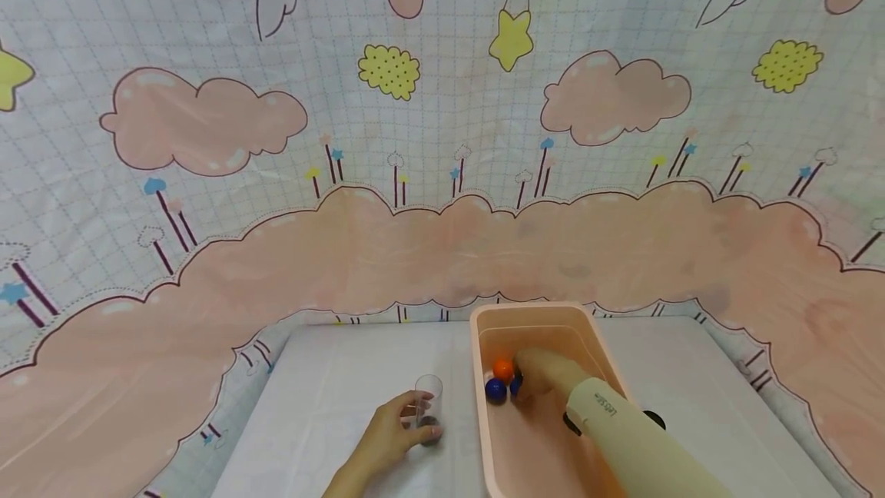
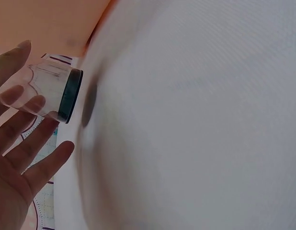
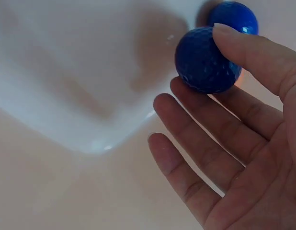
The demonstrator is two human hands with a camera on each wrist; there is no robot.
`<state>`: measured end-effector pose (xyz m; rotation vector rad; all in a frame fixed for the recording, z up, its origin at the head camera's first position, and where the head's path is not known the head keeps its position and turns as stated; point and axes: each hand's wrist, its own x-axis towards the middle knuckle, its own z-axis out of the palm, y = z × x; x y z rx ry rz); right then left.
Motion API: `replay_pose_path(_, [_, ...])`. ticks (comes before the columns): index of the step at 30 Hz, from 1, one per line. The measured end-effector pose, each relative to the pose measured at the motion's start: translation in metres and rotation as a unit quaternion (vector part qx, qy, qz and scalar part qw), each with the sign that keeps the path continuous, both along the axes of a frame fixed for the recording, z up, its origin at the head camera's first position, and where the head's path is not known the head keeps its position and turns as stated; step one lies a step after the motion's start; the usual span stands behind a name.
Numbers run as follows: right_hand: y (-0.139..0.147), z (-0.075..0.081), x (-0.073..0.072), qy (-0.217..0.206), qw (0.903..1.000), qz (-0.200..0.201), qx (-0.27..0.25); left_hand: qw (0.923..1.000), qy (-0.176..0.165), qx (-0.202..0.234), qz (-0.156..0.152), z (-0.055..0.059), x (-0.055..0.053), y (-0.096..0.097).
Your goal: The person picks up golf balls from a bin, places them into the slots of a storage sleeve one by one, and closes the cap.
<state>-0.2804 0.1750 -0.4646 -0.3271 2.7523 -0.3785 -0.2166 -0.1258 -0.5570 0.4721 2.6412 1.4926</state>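
Note:
My left hand [image 1: 387,430] holds a clear cylindrical container [image 2: 45,86] between thumb and fingers. Its dark green-black end [image 2: 70,97] faces the white table, close over its own shadow in the left wrist view. Inside the peach-coloured bin [image 1: 486,436], my right hand [image 1: 542,376] pinches a dark blue golf ball [image 3: 204,60] between thumb and fingertips, with the other fingers spread loosely. Just beyond it in the right wrist view is a second blue golf ball [image 3: 239,17]. In the head view an orange ball [image 1: 503,369] sits behind that second ball.
The bin stands right of the clear container, its raised walls around the balls and my right hand. A white-covered table [image 1: 346,375] lies under everything. Behind it hangs a cloth [image 1: 429,252] printed with clouds and stars. A pale sleeve [image 1: 622,436] covers my right forearm, crossing the bin's right wall.

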Motion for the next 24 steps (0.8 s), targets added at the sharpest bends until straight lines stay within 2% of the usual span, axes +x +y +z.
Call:
replay_pose_path(6, [0.003, -0.002, -0.008, -0.012, 0.9999, -0.002, -0.006, 0.9998, 0.007, 0.021, 0.000, 0.003, 0.000, 0.003])
replay_pose_path(12, [0.006, 0.004, -0.010, -0.012, 0.9996, -0.001, -0.027, 0.9991, 0.004, 0.042, 0.007, 0.007, 0.000, 0.005])
replay_pose_path(19, [0.008, 0.019, -0.002, 0.018, 0.9992, 0.011, -0.033, 0.9985, 0.027, 0.039, 0.026, 0.015, 0.004, 0.007])
replay_pose_path(24, [0.012, 0.031, 0.007, 0.035, 0.9979, 0.025, -0.049, 0.9980, 0.020, 0.046, 0.037, 0.021, 0.006, 0.008])
